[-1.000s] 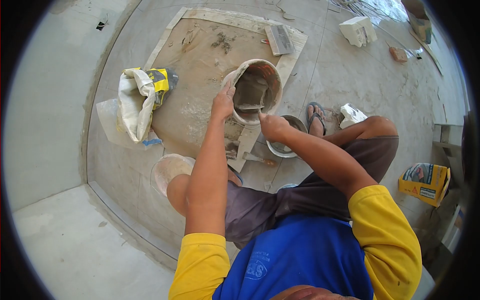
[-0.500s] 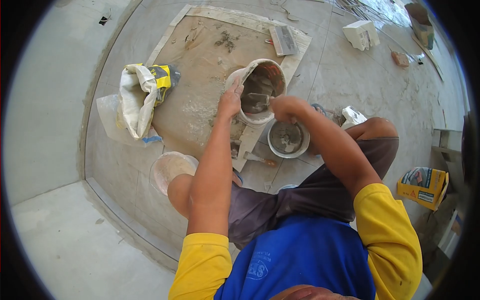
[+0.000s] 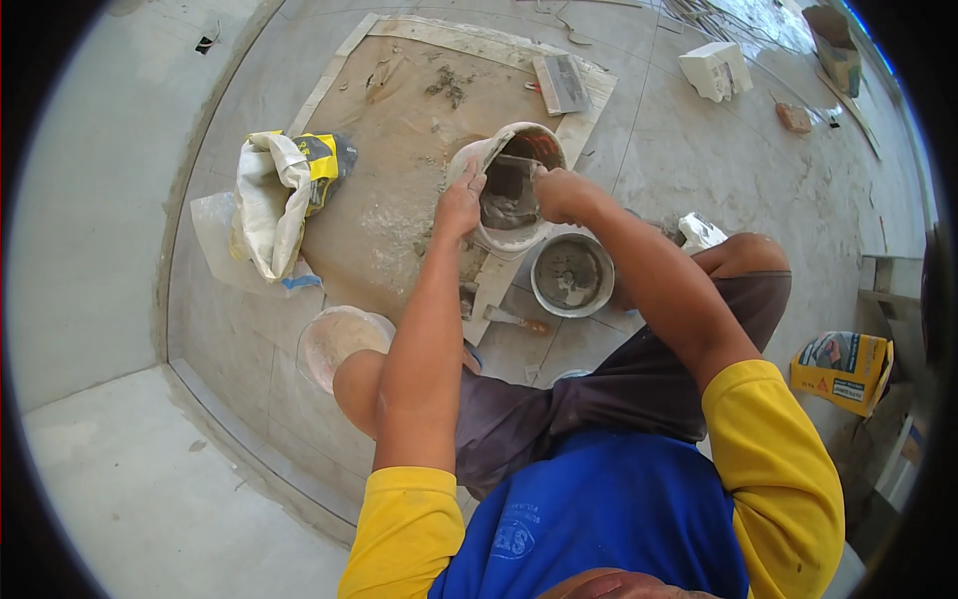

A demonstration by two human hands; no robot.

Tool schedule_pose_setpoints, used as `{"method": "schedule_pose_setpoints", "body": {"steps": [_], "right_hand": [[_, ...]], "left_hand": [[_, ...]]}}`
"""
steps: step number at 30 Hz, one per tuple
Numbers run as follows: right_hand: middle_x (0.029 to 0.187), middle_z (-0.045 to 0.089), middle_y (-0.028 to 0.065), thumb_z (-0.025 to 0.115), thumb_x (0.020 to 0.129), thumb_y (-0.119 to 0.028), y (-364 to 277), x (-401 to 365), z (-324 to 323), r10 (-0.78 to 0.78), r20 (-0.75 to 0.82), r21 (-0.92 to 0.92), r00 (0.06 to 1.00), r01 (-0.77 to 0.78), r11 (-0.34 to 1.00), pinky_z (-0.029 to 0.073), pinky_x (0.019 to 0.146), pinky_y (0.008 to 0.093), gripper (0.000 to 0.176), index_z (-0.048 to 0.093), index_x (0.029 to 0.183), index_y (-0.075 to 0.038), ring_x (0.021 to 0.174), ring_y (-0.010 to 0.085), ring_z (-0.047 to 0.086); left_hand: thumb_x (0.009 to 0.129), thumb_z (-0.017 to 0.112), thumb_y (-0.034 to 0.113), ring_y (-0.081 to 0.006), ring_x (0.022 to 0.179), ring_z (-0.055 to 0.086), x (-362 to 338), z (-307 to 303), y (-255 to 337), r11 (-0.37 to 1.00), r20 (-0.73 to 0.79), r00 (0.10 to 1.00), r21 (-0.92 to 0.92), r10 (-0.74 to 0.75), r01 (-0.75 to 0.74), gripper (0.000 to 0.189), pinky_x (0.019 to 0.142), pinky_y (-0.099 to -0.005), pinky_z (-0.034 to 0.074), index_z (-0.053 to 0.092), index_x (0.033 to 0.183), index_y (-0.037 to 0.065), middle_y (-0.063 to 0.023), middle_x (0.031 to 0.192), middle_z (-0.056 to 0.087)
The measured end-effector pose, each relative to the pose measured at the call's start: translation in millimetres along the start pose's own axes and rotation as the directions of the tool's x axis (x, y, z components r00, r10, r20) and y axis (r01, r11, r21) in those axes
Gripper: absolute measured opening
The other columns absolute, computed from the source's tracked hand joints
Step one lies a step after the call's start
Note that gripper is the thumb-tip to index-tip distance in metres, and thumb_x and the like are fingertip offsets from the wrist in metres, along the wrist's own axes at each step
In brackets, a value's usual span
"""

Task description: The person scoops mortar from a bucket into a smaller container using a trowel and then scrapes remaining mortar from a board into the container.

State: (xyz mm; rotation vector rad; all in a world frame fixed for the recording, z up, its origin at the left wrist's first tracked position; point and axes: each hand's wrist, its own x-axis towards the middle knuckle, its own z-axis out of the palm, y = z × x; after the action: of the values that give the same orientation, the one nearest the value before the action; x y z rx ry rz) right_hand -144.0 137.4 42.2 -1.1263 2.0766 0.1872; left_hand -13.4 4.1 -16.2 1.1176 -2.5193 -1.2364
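Note:
A white bucket (image 3: 496, 240) stands tilted with its mouth toward me, and wet grey mortar (image 3: 509, 212) coats its inside. My left hand (image 3: 460, 202) is closed on the bucket's left rim. At the opposite side, my right hand (image 3: 565, 195) grips the handle of a trowel (image 3: 513, 163), whose blade is inside the bucket; the fingers cover most of the handle. Just below that hand sits a round metal bowl (image 3: 540, 292) with grey residue. Near the bowl lies a scraper with a wooden handle (image 3: 515, 318).
An opened cement bag (image 3: 325, 160) stands on the left, above a pale bucket (image 3: 321, 349) by my knee. The bucket rests on a dusty brown sheet (image 3: 374, 150). A flat rectangular tool (image 3: 564, 84), a white block (image 3: 717, 70) and a yellow bag (image 3: 843, 374) are farther out.
My right hand has shifted slightly up and left with the trowel, whose blade has moved higher in the bucket. My left hand keeps its hold on the rim.

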Motion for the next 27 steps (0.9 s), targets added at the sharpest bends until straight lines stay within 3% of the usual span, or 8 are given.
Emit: {"method": "schedule_pose_setpoints", "body": {"steps": [1, 6, 11, 15, 20, 23, 25, 27], "right_hand": [[0.098, 0.065, 0.0198, 0.053, 0.080, -0.008, 0.6, 3.1, 2.9, 0.042, -0.318, 0.116, 0.947, -0.005, 0.993, 0.051, 0.078, 0.0414, 0.039, 0.051, 0.117, 0.001, 0.093, 0.0319, 0.064], [0.111, 0.061, 0.0192, 0.054, 0.078, -0.007, 5.3, 27.3, 69.0, 0.049, -0.219, 0.193, 0.974, -0.006, 0.981, 0.051, 0.080, 0.0409, 0.039, 0.051, 0.116, 0.003, 0.097, 0.0296, 0.063], [0.110, 0.061, 0.0194, 0.057, 0.071, -0.005, -6.8, -4.6, -26.3, 0.067, 0.298, 0.016, 0.952, -0.076, 0.997, 0.050, 0.082, 0.0409, 0.044, 0.052, 0.114, 0.003, 0.093, 0.0310, 0.064], [0.109, 0.061, 0.0190, 0.050, 0.081, -0.008, 3.8, 24.9, 42.5, 0.150, -0.283, 0.308, 0.947, -0.058, 0.950, 0.049, 0.084, 0.0431, 0.034, 0.051, 0.114, 0.001, 0.096, 0.0330, 0.063], [0.110, 0.061, 0.0188, 0.047, 0.083, -0.009, -9.8, 5.9, 37.8, -0.006, -0.136, 0.027, 0.991, 0.009, 1.000, 0.049, 0.083, 0.0428, 0.035, 0.050, 0.118, -0.005, 0.100, 0.0321, 0.061], [0.112, 0.060, 0.0182, 0.048, 0.083, -0.008, -7.2, -1.8, -16.5, 0.044, 0.383, -0.157, 0.923, 0.018, 0.987, 0.050, 0.082, 0.0410, 0.036, 0.049, 0.118, -0.001, 0.102, 0.0298, 0.060], [0.113, 0.060, 0.0182, 0.046, 0.084, -0.009, 0.0, 3.7, 5.0, 0.045, -0.102, 0.035, 0.994, -0.041, 0.999, 0.051, 0.081, 0.0394, 0.035, 0.049, 0.117, 0.001, 0.102, 0.0283, 0.061], [0.116, 0.058, 0.0184, 0.043, 0.085, -0.011, 2.6, 20.7, 48.2, 0.104, -0.206, 0.199, 0.973, -0.062, 0.978, 0.050, 0.081, 0.0395, 0.034, 0.049, 0.117, 0.000, 0.103, 0.0287, 0.060]], "left_hand": [[0.091, 0.045, 0.038, -0.0415, 0.107, 0.053, 0.9, 0.6, 2.8, 1.000, -0.004, 1.000, -0.001, 0.007, -0.007, 0.046, 0.090, -0.0444, 0.042, 0.041, 0.135, 0.024, -0.0227, 0.116, 0.056], [0.091, 0.046, 0.037, -0.0418, 0.106, 0.053, 2.5, 2.3, -0.3, 0.998, -0.008, 1.000, 0.057, -0.019, 0.020, 0.046, 0.090, -0.0442, 0.042, 0.041, 0.135, 0.024, -0.0226, 0.114, 0.057], [0.091, 0.046, 0.037, -0.0421, 0.105, 0.054, -5.2, -0.1, 2.8, 0.998, -0.007, 0.999, 0.039, -0.045, 0.045, 0.046, 0.089, -0.0447, 0.042, 0.041, 0.135, 0.024, -0.0229, 0.114, 0.056], [0.091, 0.046, 0.037, -0.0424, 0.104, 0.054, 0.4, 1.8, 4.0, 0.998, -0.014, 1.000, 0.052, -0.018, 0.019, 0.046, 0.089, -0.0451, 0.042, 0.041, 0.135, 0.024, -0.0233, 0.114, 0.056], [0.091, 0.045, 0.037, -0.0426, 0.103, 0.054, -2.4, 1.0, 12.3, 0.997, -0.004, 1.000, 0.076, -0.030, 0.030, 0.046, 0.088, -0.0450, 0.042, 0.041, 0.135, 0.024, -0.0235, 0.114, 0.056], [0.091, 0.046, 0.037, -0.0430, 0.103, 0.054, -4.1, 2.2, 5.5, 0.998, -0.004, 0.999, 0.044, -0.035, 0.035, 0.046, 0.088, -0.0450, 0.042, 0.041, 0.135, 0.024, -0.0235, 0.114, 0.056], [0.091, 0.046, 0.038, -0.0430, 0.103, 0.054, -0.8, 4.5, 4.8, 1.000, -0.012, 1.000, 0.009, -0.017, 0.017, 0.046, 0.088, -0.0450, 0.042, 0.041, 0.135, 0.024, -0.0235, 0.114, 0.056], [0.091, 0.046, 0.038, -0.0428, 0.102, 0.054, -0.6, 3.6, 3.3, 0.998, -0.027, 1.000, 0.057, 0.003, -0.002, 0.047, 0.088, -0.0451, 0.043, 0.041, 0.135, 0.024, -0.0240, 0.113, 0.056]]}}
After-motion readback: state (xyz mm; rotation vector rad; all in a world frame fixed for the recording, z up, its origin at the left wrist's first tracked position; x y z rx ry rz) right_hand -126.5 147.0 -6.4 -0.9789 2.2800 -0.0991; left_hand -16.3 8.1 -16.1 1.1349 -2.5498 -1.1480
